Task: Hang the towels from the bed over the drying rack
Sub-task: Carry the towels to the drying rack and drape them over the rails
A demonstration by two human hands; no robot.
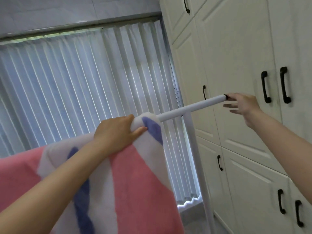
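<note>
Towel (131,179) cut off at bottom and left edges; rack (190,108) bar hidden beneath it; right hand (243,105) motion-blurred.

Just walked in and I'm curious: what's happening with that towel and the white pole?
A person is hanging a pink, white and blue towel over the white bar of a drying rack. The left hand grips the towel where it folds over the bar. The right hand, fingers spread, is at the bar's free end, in front of the white wardrobe doors. Pleated curtains hang behind.
</note>
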